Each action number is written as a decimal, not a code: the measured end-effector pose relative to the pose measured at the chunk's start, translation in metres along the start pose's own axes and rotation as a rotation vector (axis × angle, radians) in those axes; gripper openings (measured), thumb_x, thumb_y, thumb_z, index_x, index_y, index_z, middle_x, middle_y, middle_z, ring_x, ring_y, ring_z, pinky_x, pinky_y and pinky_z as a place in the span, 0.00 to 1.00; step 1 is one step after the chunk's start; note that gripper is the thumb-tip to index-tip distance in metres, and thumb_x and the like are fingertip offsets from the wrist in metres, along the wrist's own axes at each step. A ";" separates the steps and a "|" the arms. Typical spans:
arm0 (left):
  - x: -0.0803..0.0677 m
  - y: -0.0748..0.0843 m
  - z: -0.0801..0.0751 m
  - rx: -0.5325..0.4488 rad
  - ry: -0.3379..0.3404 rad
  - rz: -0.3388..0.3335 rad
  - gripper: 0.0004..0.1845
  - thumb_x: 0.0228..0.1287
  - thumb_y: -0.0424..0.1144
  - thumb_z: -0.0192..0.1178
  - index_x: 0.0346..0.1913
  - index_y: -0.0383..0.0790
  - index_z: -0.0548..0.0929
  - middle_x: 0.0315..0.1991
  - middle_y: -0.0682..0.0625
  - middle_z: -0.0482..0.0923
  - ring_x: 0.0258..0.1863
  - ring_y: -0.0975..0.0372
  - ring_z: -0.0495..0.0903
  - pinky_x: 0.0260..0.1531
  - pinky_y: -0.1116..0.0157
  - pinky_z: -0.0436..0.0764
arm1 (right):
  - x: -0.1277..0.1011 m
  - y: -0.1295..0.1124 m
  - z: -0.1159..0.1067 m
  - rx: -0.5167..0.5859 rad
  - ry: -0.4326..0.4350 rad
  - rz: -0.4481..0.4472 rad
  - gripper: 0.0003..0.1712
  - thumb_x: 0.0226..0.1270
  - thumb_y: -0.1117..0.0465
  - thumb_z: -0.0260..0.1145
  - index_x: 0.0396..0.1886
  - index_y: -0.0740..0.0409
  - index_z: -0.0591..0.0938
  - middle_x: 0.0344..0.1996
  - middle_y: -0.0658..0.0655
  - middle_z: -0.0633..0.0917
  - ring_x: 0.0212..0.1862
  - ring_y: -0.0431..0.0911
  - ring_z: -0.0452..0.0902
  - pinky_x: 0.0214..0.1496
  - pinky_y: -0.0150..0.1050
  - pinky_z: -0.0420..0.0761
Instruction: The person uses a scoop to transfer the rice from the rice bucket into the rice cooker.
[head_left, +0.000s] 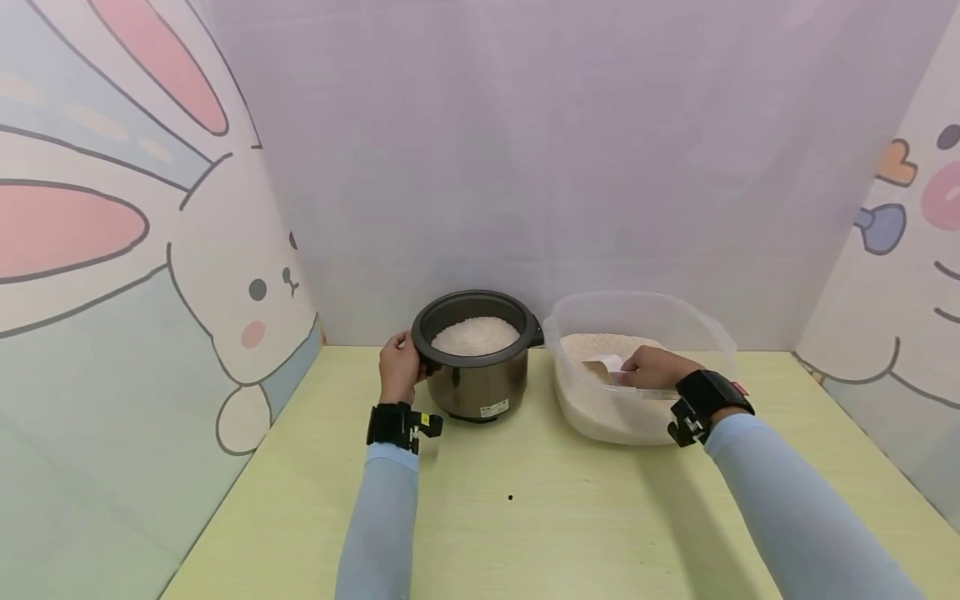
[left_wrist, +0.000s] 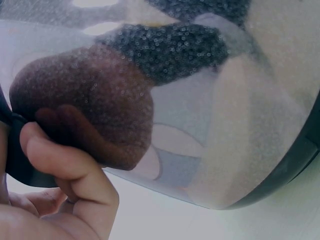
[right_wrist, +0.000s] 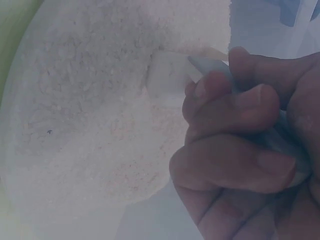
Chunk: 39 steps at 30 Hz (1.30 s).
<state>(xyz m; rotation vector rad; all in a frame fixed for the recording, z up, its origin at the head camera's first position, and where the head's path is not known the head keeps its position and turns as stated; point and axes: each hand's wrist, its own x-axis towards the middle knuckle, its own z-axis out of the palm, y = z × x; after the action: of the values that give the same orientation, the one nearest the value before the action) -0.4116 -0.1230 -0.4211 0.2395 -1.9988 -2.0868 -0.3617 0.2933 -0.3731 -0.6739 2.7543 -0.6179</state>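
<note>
A dark rice cooker (head_left: 477, 387) stands at the back of the table with white rice (head_left: 477, 336) inside its pot. My left hand (head_left: 398, 368) grips the cooker's left handle; in the left wrist view the fingers curl about that black handle (left_wrist: 31, 172) beside the shiny body. To the right is a clear plastic bin (head_left: 637, 295) holding loose rice (right_wrist: 100, 105). Inside it, my right hand (head_left: 658, 368) holds a white scoop (right_wrist: 170, 77) by its handle, fingers wrapped round it. The scoop's bowl lies at the rice surface, partly sunk in it.
A pale yellow-green table (head_left: 525, 542) carries everything, with a small black speck (head_left: 511, 497) near its middle. Behind stands a plain light backdrop (head_left: 525, 167). Cartoon-printed panels (head_left: 225, 317) flank both sides. The cooker's right handle (head_left: 537, 332) is close to the bin.
</note>
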 end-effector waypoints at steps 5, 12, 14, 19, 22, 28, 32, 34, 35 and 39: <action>0.000 0.000 0.000 0.004 0.004 -0.009 0.23 0.79 0.51 0.54 0.64 0.38 0.79 0.31 0.49 0.74 0.16 0.66 0.74 0.19 0.70 0.79 | 0.000 -0.001 0.001 0.060 -0.021 -0.001 0.22 0.80 0.61 0.57 0.20 0.58 0.76 0.14 0.43 0.59 0.20 0.39 0.53 0.29 0.36 0.60; -0.001 0.000 0.000 0.001 0.005 0.003 0.23 0.79 0.50 0.53 0.64 0.37 0.78 0.30 0.49 0.74 0.17 0.66 0.74 0.19 0.70 0.79 | -0.001 -0.002 0.001 0.071 -0.023 0.020 0.20 0.80 0.60 0.57 0.24 0.61 0.80 0.15 0.44 0.59 0.21 0.39 0.53 0.30 0.37 0.62; 0.000 -0.001 0.000 -0.005 0.001 0.007 0.23 0.79 0.50 0.53 0.64 0.37 0.78 0.29 0.50 0.74 0.16 0.66 0.73 0.19 0.71 0.79 | -0.001 -0.002 0.000 0.069 -0.023 0.015 0.21 0.81 0.60 0.57 0.23 0.61 0.78 0.15 0.44 0.59 0.21 0.40 0.53 0.30 0.37 0.61; 0.000 0.001 0.000 -0.006 0.001 0.010 0.23 0.79 0.49 0.53 0.64 0.37 0.78 0.29 0.50 0.73 0.17 0.66 0.73 0.19 0.71 0.79 | -0.001 -0.002 -0.003 0.093 -0.028 -0.006 0.20 0.81 0.60 0.57 0.26 0.63 0.81 0.14 0.44 0.61 0.20 0.40 0.53 0.28 0.37 0.60; -0.001 0.002 0.000 -0.002 0.003 0.009 0.23 0.79 0.49 0.53 0.65 0.37 0.78 0.30 0.49 0.74 0.17 0.67 0.73 0.19 0.71 0.79 | -0.001 -0.001 -0.005 0.133 -0.036 -0.007 0.18 0.81 0.59 0.56 0.32 0.64 0.84 0.14 0.45 0.61 0.20 0.39 0.54 0.28 0.36 0.60; -0.001 0.003 0.001 0.001 0.002 -0.001 0.23 0.79 0.49 0.53 0.65 0.37 0.78 0.32 0.48 0.74 0.17 0.66 0.74 0.19 0.71 0.79 | -0.003 0.001 -0.006 0.221 -0.055 0.034 0.17 0.82 0.59 0.56 0.47 0.68 0.87 0.15 0.45 0.63 0.20 0.39 0.55 0.29 0.36 0.63; -0.001 0.003 0.001 0.000 0.002 -0.002 0.23 0.79 0.50 0.53 0.65 0.37 0.78 0.32 0.49 0.74 0.17 0.66 0.74 0.19 0.71 0.79 | -0.004 0.001 -0.006 0.273 -0.055 0.051 0.19 0.82 0.58 0.56 0.52 0.69 0.86 0.22 0.49 0.75 0.23 0.40 0.63 0.31 0.35 0.67; -0.001 0.003 0.001 -0.002 0.004 -0.001 0.23 0.79 0.49 0.53 0.65 0.37 0.78 0.31 0.49 0.74 0.17 0.66 0.74 0.19 0.71 0.79 | -0.004 0.001 -0.006 0.305 -0.056 0.055 0.20 0.82 0.58 0.56 0.54 0.71 0.84 0.30 0.54 0.81 0.27 0.42 0.68 0.33 0.35 0.70; -0.002 0.003 0.001 -0.004 0.002 -0.001 0.23 0.79 0.49 0.53 0.65 0.37 0.78 0.31 0.49 0.74 0.17 0.66 0.73 0.19 0.71 0.79 | -0.004 0.001 -0.006 0.322 -0.056 0.057 0.21 0.82 0.58 0.56 0.56 0.72 0.83 0.34 0.57 0.83 0.28 0.42 0.69 0.33 0.35 0.71; -0.002 0.002 0.000 -0.009 0.001 0.003 0.23 0.79 0.50 0.54 0.64 0.37 0.78 0.29 0.50 0.73 0.16 0.66 0.73 0.18 0.71 0.78 | -0.006 0.002 -0.005 0.421 -0.061 0.068 0.23 0.82 0.60 0.55 0.62 0.77 0.78 0.45 0.67 0.84 0.26 0.42 0.68 0.31 0.35 0.72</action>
<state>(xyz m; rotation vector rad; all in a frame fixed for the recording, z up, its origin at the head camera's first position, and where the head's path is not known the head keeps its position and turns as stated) -0.4094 -0.1220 -0.4189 0.2357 -1.9875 -2.0936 -0.3588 0.3000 -0.3686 -0.4892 2.4604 -1.0959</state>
